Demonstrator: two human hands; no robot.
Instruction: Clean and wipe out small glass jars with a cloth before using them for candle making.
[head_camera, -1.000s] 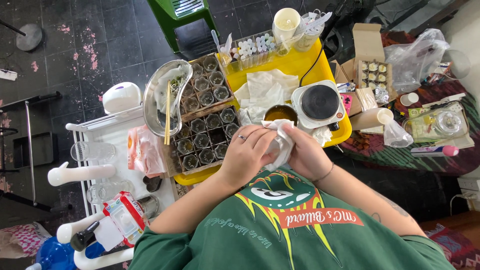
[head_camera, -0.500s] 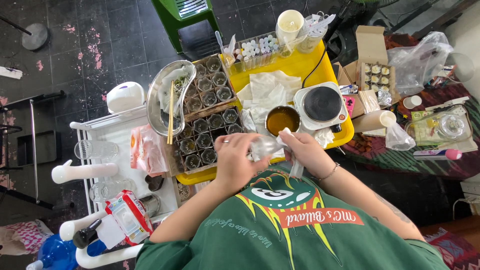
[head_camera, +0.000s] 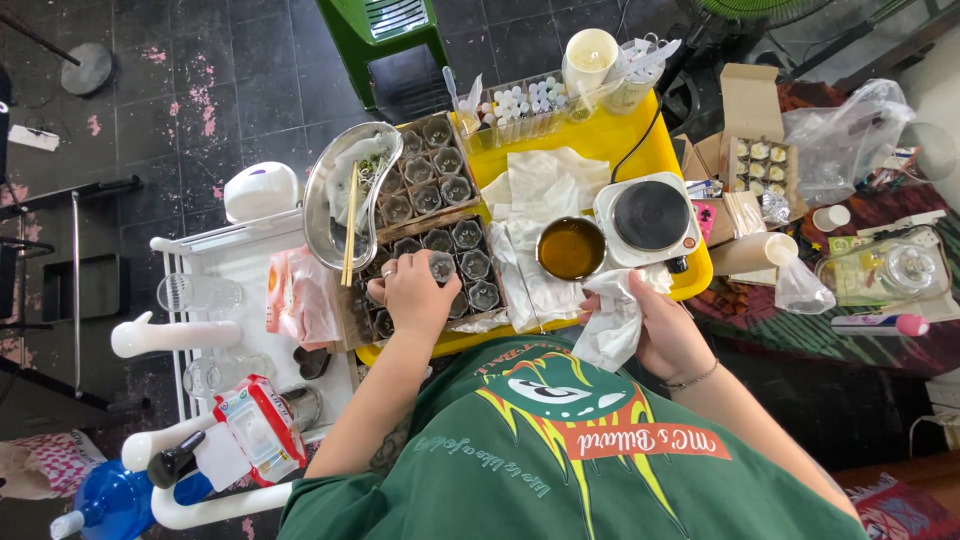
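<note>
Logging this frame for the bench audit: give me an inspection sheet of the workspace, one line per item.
Surface: yellow table, crowded.
Job's things: small glass jar over the jar tray; white cloth.
Clutter: metal bowl with chopsticks, pot of amber liquid, hot plate, tissues, cardboard boxes.
Grippers: left hand holds the small glass jar; right hand grips the white cloth.
Cables: black cable runs from the hot plate.
Surroundings: dark tiled floor, green chair, white rack.
</note>
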